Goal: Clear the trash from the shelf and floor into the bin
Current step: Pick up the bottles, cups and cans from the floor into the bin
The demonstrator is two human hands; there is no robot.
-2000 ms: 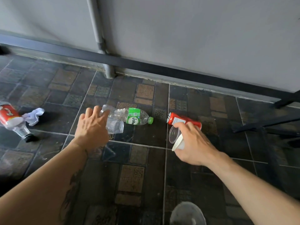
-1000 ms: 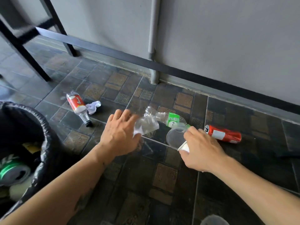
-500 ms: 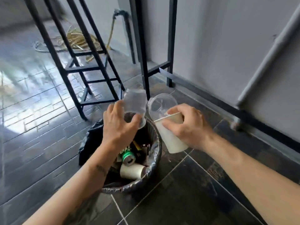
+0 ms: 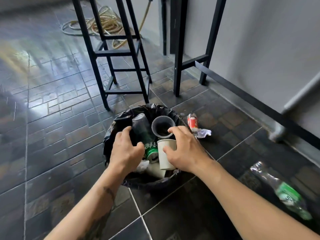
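A bin lined with a black bag (image 4: 119, 123) stands on the tiled floor under both my hands. My left hand (image 4: 125, 149) hovers over its left side, fingers spread, holding nothing. A clear plastic cup (image 4: 140, 126) drops into the bin just beyond it. My right hand (image 4: 184, 151) hangs over the right side with its fingers apart. A second clear cup (image 4: 161, 126) and a white paper cup (image 4: 164, 159) sit at its fingertips, falling into the bin. A green can (image 4: 151, 150) lies inside. On the floor lie a red-labelled bottle (image 4: 192, 122), a crumpled tissue (image 4: 204, 133) and a green-labelled bottle (image 4: 285, 194).
A black metal stool (image 4: 121, 54) stands just behind the bin, and a black shelf leg (image 4: 178, 66) stands by the grey wall. A coiled hose (image 4: 103, 25) lies farther back. A grey pipe (image 4: 277, 134) runs down the wall at right.
I lifted the cups off the floor and turned left to the bin. Both hands have since dropped over the bin and opened, and the cups are leaving them.
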